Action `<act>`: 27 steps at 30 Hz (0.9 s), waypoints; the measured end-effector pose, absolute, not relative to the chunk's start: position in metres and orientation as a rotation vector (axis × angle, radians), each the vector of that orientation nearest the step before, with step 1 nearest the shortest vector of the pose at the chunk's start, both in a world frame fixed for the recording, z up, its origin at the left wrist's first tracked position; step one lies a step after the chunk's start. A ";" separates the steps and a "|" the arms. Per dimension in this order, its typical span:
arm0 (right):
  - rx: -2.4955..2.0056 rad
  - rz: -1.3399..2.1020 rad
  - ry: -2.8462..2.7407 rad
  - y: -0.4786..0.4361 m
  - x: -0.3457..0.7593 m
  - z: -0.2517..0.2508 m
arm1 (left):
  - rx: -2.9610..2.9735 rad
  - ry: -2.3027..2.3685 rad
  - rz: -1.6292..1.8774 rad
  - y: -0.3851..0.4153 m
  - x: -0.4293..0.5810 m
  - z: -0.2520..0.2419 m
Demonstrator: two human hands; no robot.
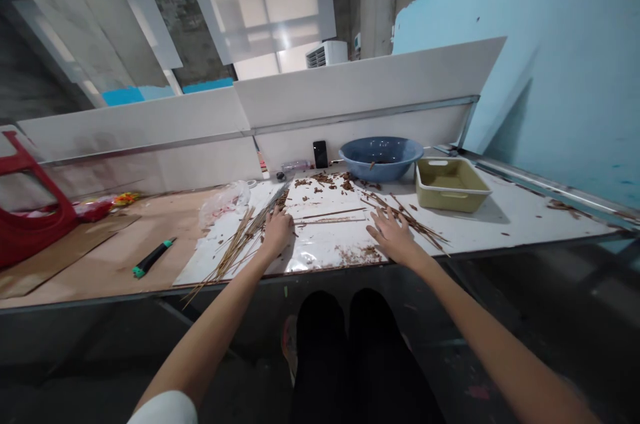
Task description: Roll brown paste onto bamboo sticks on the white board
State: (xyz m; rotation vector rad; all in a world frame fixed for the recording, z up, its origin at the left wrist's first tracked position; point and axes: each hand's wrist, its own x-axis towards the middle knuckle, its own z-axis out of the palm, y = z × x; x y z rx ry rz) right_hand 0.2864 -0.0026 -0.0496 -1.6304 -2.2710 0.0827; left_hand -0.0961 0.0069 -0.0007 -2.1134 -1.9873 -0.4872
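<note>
Sticks in a loose bundle are being partly covered by the left hand; whether any are being pinched cannot be told. The right hand is being held with fingers spread over a second bundle. Between the hands, a thin stick is lying crosswise on a white sheet. Beyond the right hand, a blue basin is standing, with a green basket to its right.
</note>
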 end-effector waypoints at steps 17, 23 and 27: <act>-1.762 0.136 -2.080 -0.012 0.284 -0.042 | -2.080 -1.898 -0.737 0.005 -0.096 -0.011; -1.676 0.102 -2.016 -0.018 0.286 -0.036 | -2.002 -1.978 -0.894 -0.005 -0.090 -0.002; -1.263 0.264 -2.024 -0.044 0.270 -0.019 | -1.966 -1.919 -1.046 -0.009 -0.082 0.009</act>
